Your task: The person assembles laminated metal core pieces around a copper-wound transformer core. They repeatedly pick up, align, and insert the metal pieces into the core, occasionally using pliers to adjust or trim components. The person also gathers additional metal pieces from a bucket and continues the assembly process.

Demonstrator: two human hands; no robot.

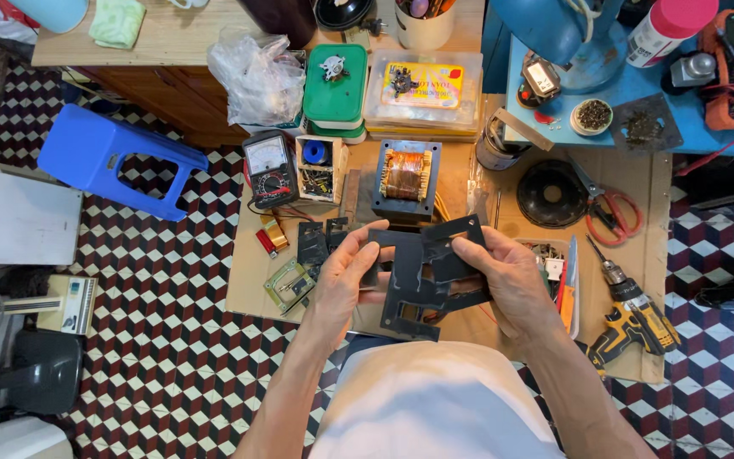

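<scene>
Two hands are raised over a cardboard sheet (639,183) on the tiled floor (172,340), and between them a stack of dark E-shaped plates (422,272) is held. The left hand (340,285) is closed around the stack's left edge, thumb on top and fingers curled beneath, so its grip is shut on the plates. The right hand (511,280) is closed on the right edge in the same way, thumb pressed onto the upper plate. The plates are fanned apart rather than squared up, which suggests they are held loosely so that single sheets can be slid or sorted; this is a judgement only. The stack is kept just above the cardboard, in front of a transformer (407,178) with a copper winding, which stands upright in the middle of the sheet. More dark plates (314,242) lie on the cardboard beside the left hand. A meter (270,170) and a small box (320,168) are set to the transformer's left, likely kept within reach. Scissors (609,212) and a drill (635,314) lie to the right, well apart from the hands. A blue stool (112,157) stands on the floor at the left.
</scene>
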